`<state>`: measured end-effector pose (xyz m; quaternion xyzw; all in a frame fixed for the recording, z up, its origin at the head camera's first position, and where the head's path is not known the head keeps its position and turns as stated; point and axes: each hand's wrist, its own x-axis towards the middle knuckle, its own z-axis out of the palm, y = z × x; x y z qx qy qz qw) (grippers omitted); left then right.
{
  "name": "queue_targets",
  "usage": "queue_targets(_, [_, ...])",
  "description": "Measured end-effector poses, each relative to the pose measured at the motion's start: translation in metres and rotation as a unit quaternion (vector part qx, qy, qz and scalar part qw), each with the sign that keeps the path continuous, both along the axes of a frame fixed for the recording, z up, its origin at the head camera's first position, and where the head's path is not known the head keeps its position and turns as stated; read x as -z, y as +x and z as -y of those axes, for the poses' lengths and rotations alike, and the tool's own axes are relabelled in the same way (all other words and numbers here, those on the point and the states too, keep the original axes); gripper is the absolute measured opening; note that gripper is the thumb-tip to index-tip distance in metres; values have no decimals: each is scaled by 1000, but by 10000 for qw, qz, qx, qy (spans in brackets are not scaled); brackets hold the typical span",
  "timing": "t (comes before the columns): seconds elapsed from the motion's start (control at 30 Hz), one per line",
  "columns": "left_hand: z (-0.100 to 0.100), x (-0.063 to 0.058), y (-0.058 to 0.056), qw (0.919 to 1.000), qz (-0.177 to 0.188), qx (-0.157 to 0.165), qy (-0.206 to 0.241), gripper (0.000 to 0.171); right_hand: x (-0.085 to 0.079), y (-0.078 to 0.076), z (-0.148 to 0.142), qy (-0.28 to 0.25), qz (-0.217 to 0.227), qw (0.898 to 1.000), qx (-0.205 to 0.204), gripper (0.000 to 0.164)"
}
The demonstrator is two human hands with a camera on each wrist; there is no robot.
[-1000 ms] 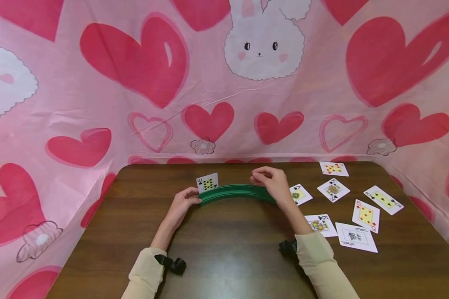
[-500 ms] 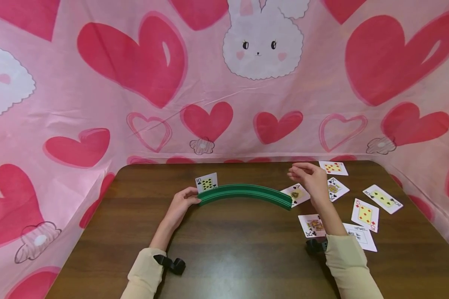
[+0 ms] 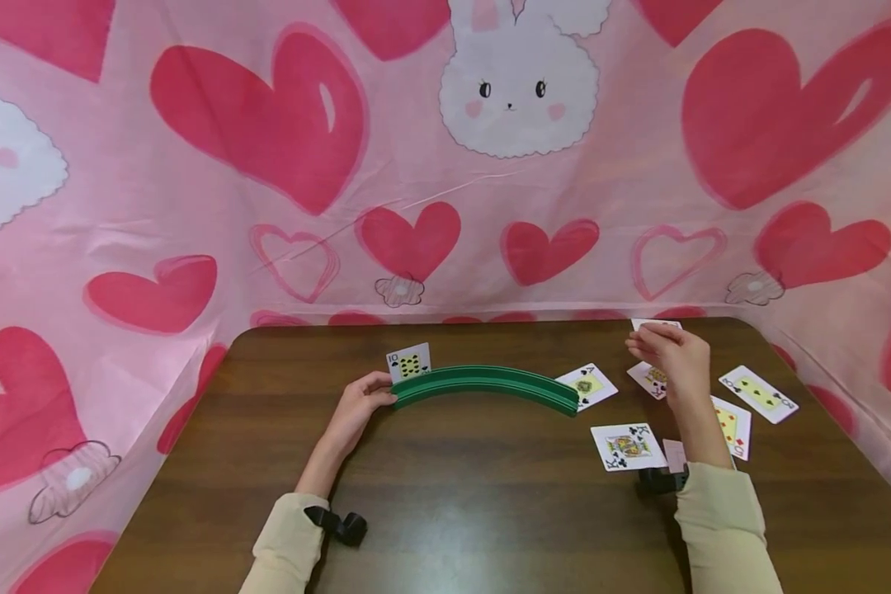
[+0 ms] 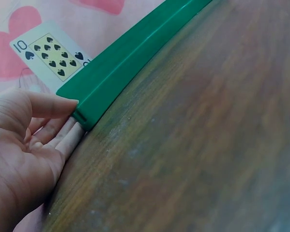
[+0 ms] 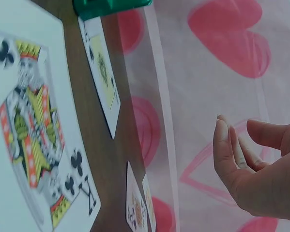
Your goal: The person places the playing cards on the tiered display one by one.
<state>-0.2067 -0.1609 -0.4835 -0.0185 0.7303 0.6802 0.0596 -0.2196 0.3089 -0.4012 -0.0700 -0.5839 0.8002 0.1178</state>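
Rack of curved green plastic (image 3: 483, 379) lies crosswise on brown wood-grain surface (image 3: 453, 478), left of right hand (image 3: 679, 363); left hand (image 3: 360, 402) pinches its left end; right hand, relaxed, holding nothing, hangs nearer scattered white rectangular playing cards (image 3: 624, 447)

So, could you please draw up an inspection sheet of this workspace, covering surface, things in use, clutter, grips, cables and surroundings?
Surface: brown wood-grain table, with a patch of glare.
Things in use: curved green holder; ten of spades standing at its left end.
Clutter: loose cards lie to the right, including an ace and the king of clubs.
Grips: left grip pinches the holder's left end; right grip is raised, holding nothing.
Cables: nothing seen.
Surroundings: pink cloth printed with hearts and rabbits.
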Motion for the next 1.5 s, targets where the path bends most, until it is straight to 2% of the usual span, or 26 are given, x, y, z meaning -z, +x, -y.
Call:
queue_targets(0.3, [-9, 6, 1, 9999, -27, -121, -35, 25, 1, 6, -18, -57, 119, 9999, 97, 31])
queue_targets(0.47, [-9, 5, -5, 9995, -172, -274, 13, 23, -8, 6, -28, -253, 30, 9993, 278, 29])
queue_targets(0.63, [-15, 4, -10, 9997, -118, -203, 20, 24, -15, 8, -43, -410, -94, 9981, 442, 27])
queue_targets(0.8, [-19, 3, -7, 9998, -75, -197, 58, 26, -10, 11, -51, -397, 147, 9984, 377, 29])
queue_targets(1.0, [-12, 2, -3, 9999, 17, -126, -61, 28, -3, 12, -50, -339, 497, 9970, 483, 34])
queue_targets(1.1, [-6, -1, -3, 9998, -40, -192, -89, 29, -2, 9, -45, -325, 533, 9964, 574, 33])
queue_targets(1.27, [1, -1, -2, 9998, -20, -129, -120, 31, -2, 6, -42, -355, 623, 9955, 620, 33])
queue_targets(1.5, [1, -1, -1, 9999, -79, -52, -95, 30, 5, 10, -47, -576, 774, 9929, 693, 35])
